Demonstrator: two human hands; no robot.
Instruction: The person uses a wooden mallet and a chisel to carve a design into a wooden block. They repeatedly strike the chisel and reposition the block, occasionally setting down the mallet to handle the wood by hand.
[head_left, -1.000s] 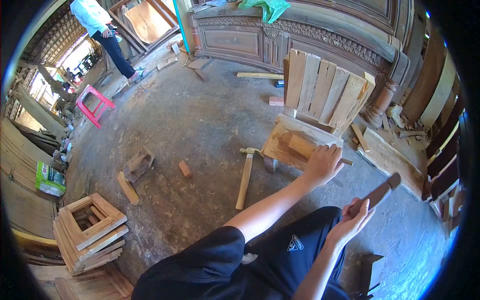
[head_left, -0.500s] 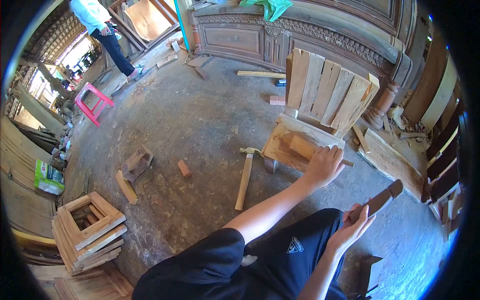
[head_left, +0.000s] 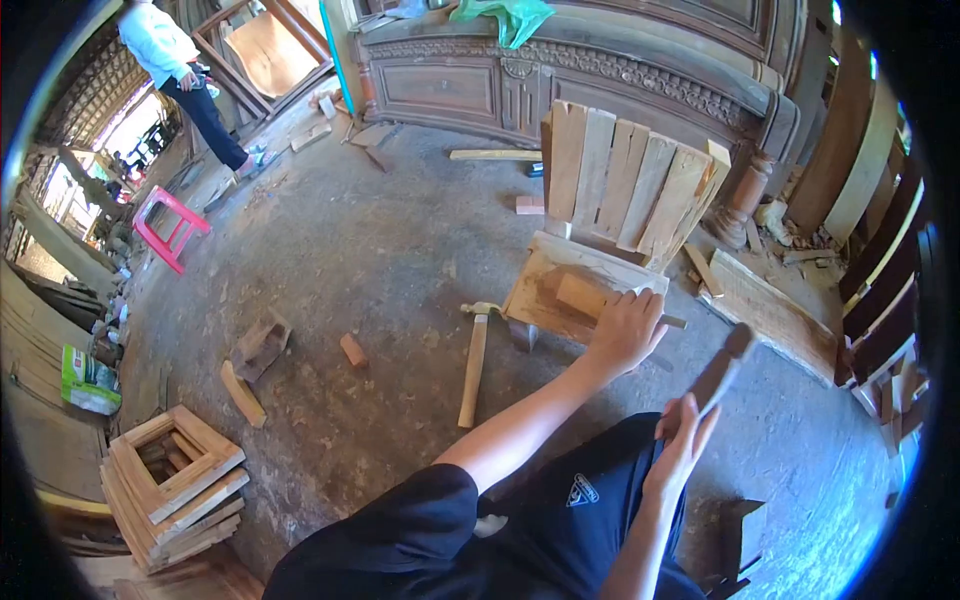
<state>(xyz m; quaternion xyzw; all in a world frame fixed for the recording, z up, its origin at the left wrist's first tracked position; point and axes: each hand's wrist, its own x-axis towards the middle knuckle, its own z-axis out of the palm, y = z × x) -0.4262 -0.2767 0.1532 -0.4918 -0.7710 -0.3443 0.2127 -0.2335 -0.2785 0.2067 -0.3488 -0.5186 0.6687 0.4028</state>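
Observation:
My left hand (head_left: 628,325) is closed over the right end of a small wooden block (head_left: 580,293), pressing it onto a wooden board (head_left: 530,290). A thin dark strip (head_left: 674,322) sticks out to the right of those fingers. Above my right thigh, my right hand (head_left: 683,450) grips a dark wooden bar (head_left: 718,375) that points up and is blurred at its far end. A hammer (head_left: 475,370) with a pale handle lies on the floor just left of the board.
Upright wooden slats (head_left: 630,180) stand behind the board. Stacked wooden frames (head_left: 175,480) are at lower left, with a loose brown block (head_left: 353,350) nearer the middle. A pink stool (head_left: 172,228) and a standing person (head_left: 185,75) are farther back. A carved cabinet (head_left: 435,88) lines the back.
The dark bar in my right hand has swung left and more upright, with its end now blurred. The whole view has shifted slightly. My left hand stays on the block.

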